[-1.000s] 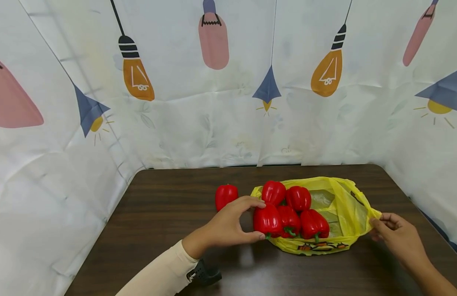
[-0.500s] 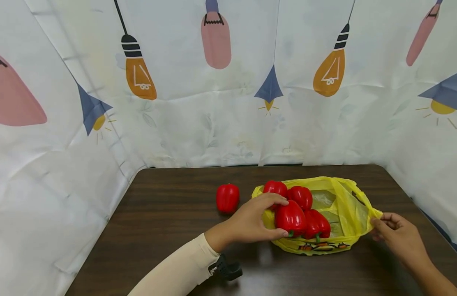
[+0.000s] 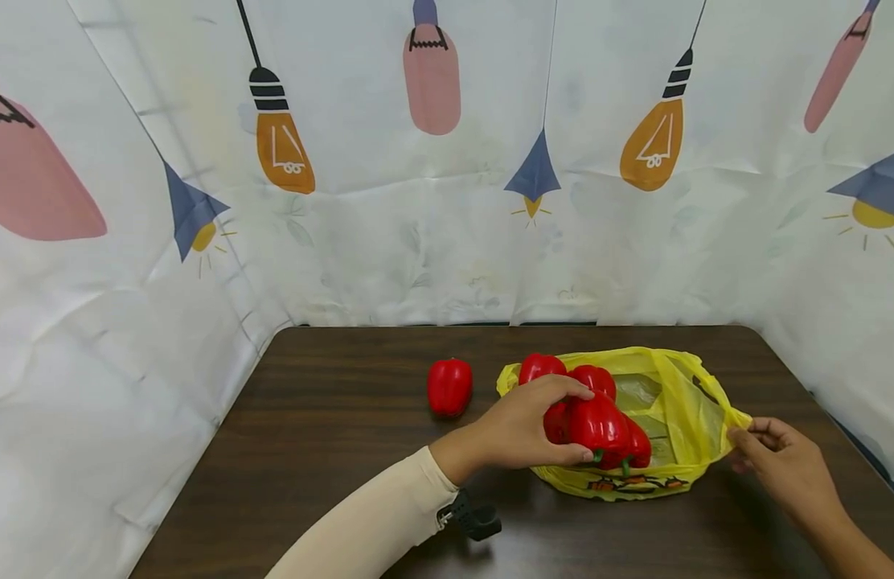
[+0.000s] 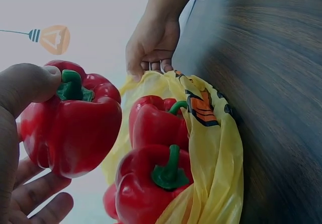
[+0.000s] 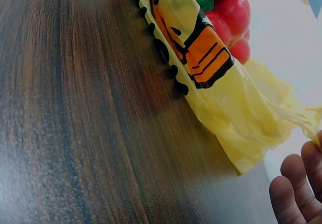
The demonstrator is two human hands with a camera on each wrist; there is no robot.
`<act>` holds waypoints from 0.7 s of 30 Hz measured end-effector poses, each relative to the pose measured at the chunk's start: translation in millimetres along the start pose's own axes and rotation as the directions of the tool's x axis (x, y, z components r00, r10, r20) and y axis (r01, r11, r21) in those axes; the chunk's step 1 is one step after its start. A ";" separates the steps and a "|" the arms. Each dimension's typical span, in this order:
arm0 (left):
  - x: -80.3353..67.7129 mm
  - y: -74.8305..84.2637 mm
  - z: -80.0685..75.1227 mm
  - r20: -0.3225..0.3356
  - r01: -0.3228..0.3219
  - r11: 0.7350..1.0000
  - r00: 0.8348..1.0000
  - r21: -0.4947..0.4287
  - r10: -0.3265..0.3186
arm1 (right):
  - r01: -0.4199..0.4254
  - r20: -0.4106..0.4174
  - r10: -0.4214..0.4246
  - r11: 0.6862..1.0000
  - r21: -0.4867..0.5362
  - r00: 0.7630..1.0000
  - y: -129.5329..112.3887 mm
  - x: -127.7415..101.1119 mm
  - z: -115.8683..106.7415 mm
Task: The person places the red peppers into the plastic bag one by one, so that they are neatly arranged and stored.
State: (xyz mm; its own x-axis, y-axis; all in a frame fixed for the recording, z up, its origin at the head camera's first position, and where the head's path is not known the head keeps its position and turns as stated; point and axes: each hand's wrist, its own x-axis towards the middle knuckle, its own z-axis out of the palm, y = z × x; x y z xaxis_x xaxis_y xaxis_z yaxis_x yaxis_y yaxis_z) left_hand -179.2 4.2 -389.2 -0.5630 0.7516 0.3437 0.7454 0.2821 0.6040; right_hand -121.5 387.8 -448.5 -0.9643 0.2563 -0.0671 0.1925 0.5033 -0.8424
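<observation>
Gripping glossy red pepper [image 3: 600,423] over crinkly yellow bag [image 3: 689,402].

1. Our left arm comes in from the near edge of the desk and goes toward its middle, with a cream sleeve down to the wrist and a dark camera strapped under the wrist.
2. Our left hand [image 3: 528,424] is curled around a red pepper [image 3: 600,424]; the thumb [image 4: 25,85] presses near the stem, and the other fingers wrap the far side.
3. Our right forearm is bare and enters from the near right corner of the desk.
4. Our right hand [image 3: 780,462] lies low near the right edge, palm down.
5. Its fingertips [image 4: 151,65] pinch the handle of the yellow bag [image 3: 696,418].
</observation>
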 end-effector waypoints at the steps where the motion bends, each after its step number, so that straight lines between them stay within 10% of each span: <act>1: 1.5 -0.2 1.2 0.003 0.000 1.000 1.000 0.000 0.000 | -0.003 0.001 0.003 1.000 -0.002 1.000 -0.3 -0.1 -0.2; 21: 28.2 5.6 14.6 0.052 0.049 0.999 0.997 -0.001 -0.049 | -0.008 -0.006 0.008 1.000 0.009 1.000 2.5 0.3 -0.1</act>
State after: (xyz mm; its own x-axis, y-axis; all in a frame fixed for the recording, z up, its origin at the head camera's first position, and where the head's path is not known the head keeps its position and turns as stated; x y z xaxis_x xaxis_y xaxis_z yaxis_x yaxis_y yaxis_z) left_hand -185.7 35.7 -386.6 -0.5794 0.7671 0.2756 0.7164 0.3179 0.6210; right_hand -121.3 389.2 -450.6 -0.9616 0.2651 -0.0706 0.1983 0.4938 -0.8467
